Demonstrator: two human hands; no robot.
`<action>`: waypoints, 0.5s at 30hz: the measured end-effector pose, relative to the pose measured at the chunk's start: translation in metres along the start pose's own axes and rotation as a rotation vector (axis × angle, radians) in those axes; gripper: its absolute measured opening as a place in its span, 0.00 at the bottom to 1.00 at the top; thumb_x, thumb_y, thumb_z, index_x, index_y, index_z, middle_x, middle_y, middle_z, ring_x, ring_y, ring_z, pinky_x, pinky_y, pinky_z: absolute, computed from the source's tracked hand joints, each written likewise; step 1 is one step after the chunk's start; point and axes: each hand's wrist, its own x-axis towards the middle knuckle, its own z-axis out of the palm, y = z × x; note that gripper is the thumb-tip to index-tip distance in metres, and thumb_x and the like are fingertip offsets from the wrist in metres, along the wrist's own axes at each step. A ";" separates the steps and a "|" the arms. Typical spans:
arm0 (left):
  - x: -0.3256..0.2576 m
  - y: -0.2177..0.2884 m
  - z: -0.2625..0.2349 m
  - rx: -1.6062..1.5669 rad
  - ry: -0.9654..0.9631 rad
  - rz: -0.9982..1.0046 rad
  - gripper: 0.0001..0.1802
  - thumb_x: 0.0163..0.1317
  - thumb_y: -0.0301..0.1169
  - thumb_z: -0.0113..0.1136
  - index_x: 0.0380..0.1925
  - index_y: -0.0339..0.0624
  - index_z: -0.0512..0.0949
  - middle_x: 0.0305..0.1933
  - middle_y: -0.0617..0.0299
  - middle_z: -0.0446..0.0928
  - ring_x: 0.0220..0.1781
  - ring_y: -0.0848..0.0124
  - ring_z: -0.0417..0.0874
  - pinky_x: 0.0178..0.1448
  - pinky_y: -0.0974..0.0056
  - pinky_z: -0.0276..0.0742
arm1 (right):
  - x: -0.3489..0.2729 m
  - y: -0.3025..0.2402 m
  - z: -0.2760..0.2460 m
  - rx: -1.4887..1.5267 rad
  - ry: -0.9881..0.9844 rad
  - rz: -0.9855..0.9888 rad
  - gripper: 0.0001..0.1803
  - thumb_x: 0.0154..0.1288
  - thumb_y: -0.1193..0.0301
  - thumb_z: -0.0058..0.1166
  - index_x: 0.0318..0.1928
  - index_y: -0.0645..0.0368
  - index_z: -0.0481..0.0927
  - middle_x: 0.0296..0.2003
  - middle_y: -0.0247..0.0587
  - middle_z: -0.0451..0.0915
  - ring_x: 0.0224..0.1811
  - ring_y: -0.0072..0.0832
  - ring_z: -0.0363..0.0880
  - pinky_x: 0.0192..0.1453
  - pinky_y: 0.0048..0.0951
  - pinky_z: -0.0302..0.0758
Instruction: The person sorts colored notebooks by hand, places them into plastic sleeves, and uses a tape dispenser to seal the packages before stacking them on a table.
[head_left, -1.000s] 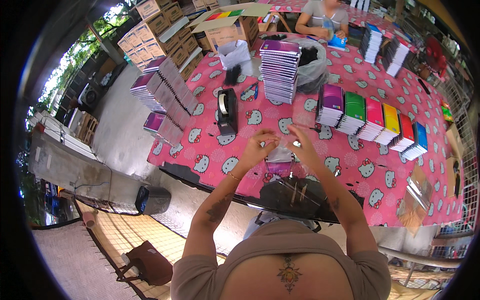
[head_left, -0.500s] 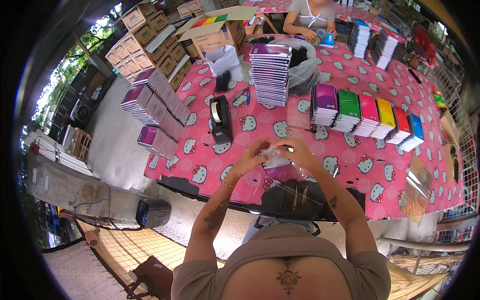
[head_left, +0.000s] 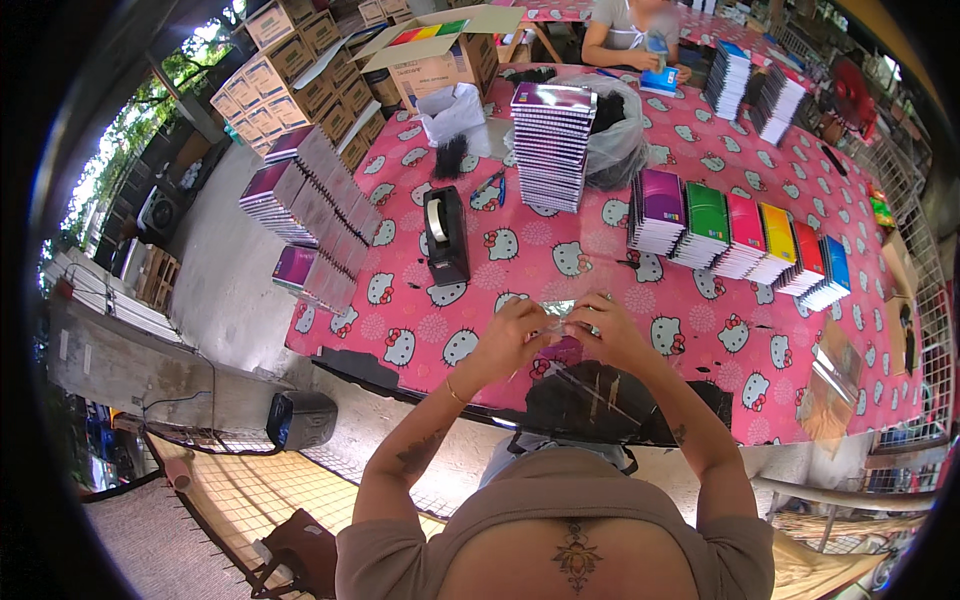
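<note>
My left hand (head_left: 513, 338) and my right hand (head_left: 607, 332) come close together above the near edge of the table. Between them, clear plastic wrap (head_left: 560, 308) is pinched in the fingers of both. Just below the fingertips shows part of a purple notebook (head_left: 563, 352), mostly hidden by my hands and the plastic. Beyond my left hand stands a black tape dispenser (head_left: 446, 240) with a roll on it. A tall stack of spiral notebooks (head_left: 550, 150) rises farther back.
Notebook piles in several colours (head_left: 705, 228) line the right side. More notebooks (head_left: 305, 220) stack at the left edge. An open carton (head_left: 435, 75) and a plastic bag (head_left: 620, 140) lie behind. Across the table, a co-worker (head_left: 625, 40) handles a blue notebook (head_left: 659, 80).
My hands have lowered slightly toward me, and the plastic between them lies flatter. More of the purple cover shows. The whole view has shifted a little.
</note>
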 end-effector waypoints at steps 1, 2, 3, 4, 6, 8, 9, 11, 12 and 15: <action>0.006 -0.005 -0.004 -0.036 -0.016 -0.058 0.17 0.58 0.28 0.68 0.48 0.40 0.82 0.55 0.50 0.78 0.50 0.53 0.80 0.50 0.54 0.78 | 0.002 -0.002 0.002 -0.022 -0.012 0.022 0.15 0.58 0.73 0.65 0.46 0.57 0.81 0.37 0.39 0.80 0.46 0.41 0.77 0.53 0.41 0.72; 0.011 -0.009 -0.007 -0.073 -0.033 -0.116 0.17 0.58 0.27 0.68 0.48 0.40 0.82 0.54 0.50 0.78 0.46 0.54 0.81 0.47 0.54 0.79 | 0.003 -0.004 0.004 -0.045 -0.024 0.045 0.15 0.57 0.73 0.65 0.47 0.57 0.81 0.36 0.39 0.80 0.46 0.41 0.77 0.52 0.41 0.72; 0.017 -0.008 -0.008 -0.019 -0.041 -0.136 0.18 0.57 0.28 0.69 0.49 0.40 0.81 0.52 0.50 0.78 0.44 0.53 0.81 0.46 0.55 0.79 | 0.005 -0.007 0.005 -0.049 -0.019 0.091 0.17 0.57 0.73 0.65 0.48 0.57 0.79 0.38 0.41 0.80 0.46 0.42 0.77 0.53 0.41 0.72; 0.024 -0.004 -0.007 0.035 -0.050 -0.156 0.20 0.56 0.29 0.70 0.50 0.40 0.80 0.51 0.49 0.78 0.42 0.53 0.81 0.44 0.56 0.79 | 0.008 -0.011 0.006 -0.054 -0.014 0.137 0.20 0.57 0.73 0.66 0.50 0.57 0.78 0.39 0.43 0.79 0.46 0.44 0.77 0.53 0.41 0.72; 0.031 0.002 -0.002 0.194 -0.008 -0.121 0.25 0.54 0.30 0.72 0.53 0.39 0.77 0.48 0.49 0.78 0.39 0.54 0.81 0.43 0.57 0.79 | 0.010 -0.013 0.007 -0.131 0.050 0.151 0.23 0.56 0.73 0.66 0.53 0.56 0.76 0.42 0.45 0.78 0.46 0.44 0.77 0.53 0.41 0.72; 0.035 0.003 0.002 0.401 0.093 -0.008 0.31 0.53 0.32 0.74 0.57 0.38 0.73 0.46 0.50 0.78 0.38 0.58 0.82 0.42 0.59 0.79 | 0.011 -0.013 0.009 -0.277 0.168 0.089 0.26 0.57 0.72 0.67 0.56 0.56 0.73 0.46 0.45 0.77 0.46 0.41 0.77 0.54 0.41 0.72; 0.039 -0.011 0.002 0.039 0.001 -0.191 0.33 0.54 0.33 0.74 0.59 0.38 0.71 0.46 0.51 0.78 0.40 0.61 0.82 0.44 0.60 0.78 | 0.009 -0.003 0.010 -0.007 0.178 0.221 0.26 0.58 0.72 0.67 0.56 0.56 0.73 0.47 0.43 0.76 0.47 0.39 0.77 0.54 0.39 0.73; 0.034 -0.053 0.004 -0.690 -0.191 -0.571 0.38 0.56 0.35 0.74 0.63 0.38 0.67 0.46 0.53 0.78 0.43 0.66 0.81 0.47 0.62 0.78 | 0.000 0.018 0.022 0.555 0.176 0.478 0.25 0.59 0.72 0.67 0.55 0.56 0.73 0.50 0.40 0.75 0.48 0.33 0.77 0.53 0.36 0.73; 0.034 -0.057 0.007 -0.704 -0.180 -0.547 0.37 0.57 0.36 0.74 0.63 0.38 0.68 0.47 0.54 0.78 0.44 0.67 0.81 0.47 0.62 0.78 | -0.001 0.020 0.024 0.637 0.193 0.540 0.24 0.59 0.72 0.67 0.55 0.56 0.73 0.49 0.38 0.74 0.48 0.30 0.76 0.52 0.33 0.73; 0.026 -0.083 0.019 -0.492 0.073 -0.454 0.32 0.59 0.38 0.73 0.59 0.34 0.73 0.48 0.56 0.78 0.43 0.70 0.80 0.46 0.63 0.78 | -0.004 0.026 0.034 0.822 0.252 0.654 0.23 0.59 0.74 0.67 0.54 0.56 0.73 0.46 0.34 0.73 0.49 0.24 0.73 0.51 0.28 0.73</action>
